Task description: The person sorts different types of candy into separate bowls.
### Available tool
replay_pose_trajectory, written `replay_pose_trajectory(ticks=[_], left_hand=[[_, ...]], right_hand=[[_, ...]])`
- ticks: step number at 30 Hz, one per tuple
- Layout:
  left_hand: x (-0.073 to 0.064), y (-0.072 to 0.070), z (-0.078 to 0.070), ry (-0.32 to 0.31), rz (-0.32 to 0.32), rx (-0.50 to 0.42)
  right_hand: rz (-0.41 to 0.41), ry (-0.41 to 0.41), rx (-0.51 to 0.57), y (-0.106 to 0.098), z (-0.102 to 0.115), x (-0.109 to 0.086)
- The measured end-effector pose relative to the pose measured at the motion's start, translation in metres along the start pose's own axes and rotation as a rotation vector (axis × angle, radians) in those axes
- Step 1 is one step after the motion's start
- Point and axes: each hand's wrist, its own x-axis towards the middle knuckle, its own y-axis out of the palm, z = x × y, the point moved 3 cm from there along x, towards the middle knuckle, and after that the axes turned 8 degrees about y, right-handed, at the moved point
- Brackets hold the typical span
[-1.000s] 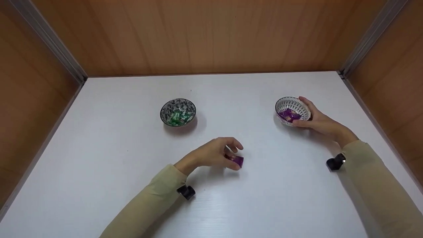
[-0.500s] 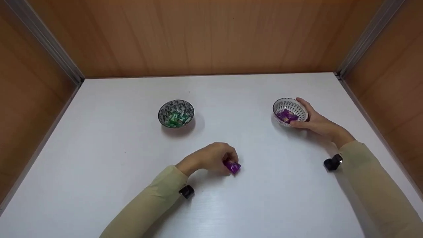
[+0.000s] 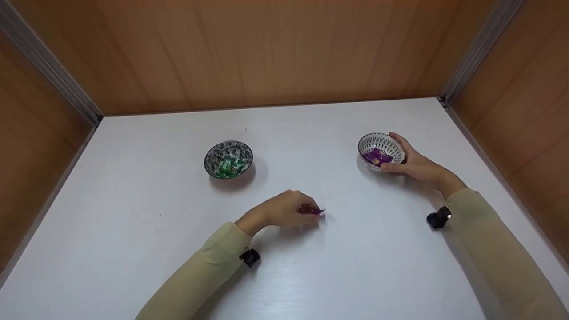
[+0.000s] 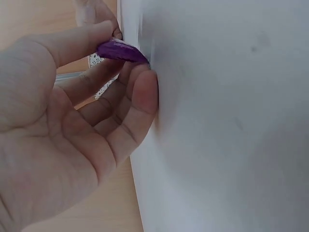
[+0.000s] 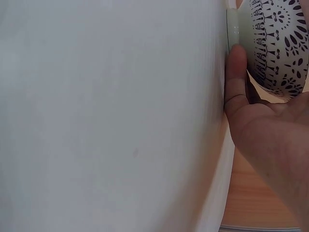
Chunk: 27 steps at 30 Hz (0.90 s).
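Over the middle of the table, my left hand (image 3: 284,210) pinches a purple-wrapped candy (image 4: 118,50) between thumb and fingertips. In the left wrist view the other fingertips curl right down by the white surface. My right hand (image 3: 418,165) holds the side of a white bowl with a black pattern (image 3: 392,145), thumb toward the front and fingers around the far side. Several purple candies (image 3: 376,157) lie inside that bowl. Seen from the right wrist, a finger rests by the bowl's foot (image 5: 233,29), low against the table.
A dark floral bowl (image 3: 218,154) holding several green-wrapped candies (image 3: 230,167) stands left of centre on the white table (image 3: 155,258). Wooden panels (image 3: 266,53) enclose the back and both sides. A small black camera (image 3: 250,257) hangs beneath the left cuff.
My left fingers have closed on the purple candy and turned it from flat to edge-on, moving slightly. The right hand stays on the bowl. The head view has shifted a little.
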Motion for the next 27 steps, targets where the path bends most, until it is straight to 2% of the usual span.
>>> replay_pose_trajectory(ticks=[3, 14, 21, 27], left_hand=[[0.001, 0.000, -0.001, 0.000, -0.010, -0.004], [0.010, 0.003, -0.007, 0.022, 0.018, 0.000], [0.025, 0.005, -0.013, 0.060, 0.017, -0.057], [0.042, 0.010, -0.015, 0.040, 0.021, -0.136]], right_hand=[[0.001, -0.007, -0.003, 0.002, 0.001, 0.001], [0.005, 0.001, -0.026, 0.000, 0.001, -0.001], [0.003, 0.006, -0.026, -0.002, 0.003, 0.000], [0.002, 0.014, -0.034, 0.001, 0.002, -0.003]])
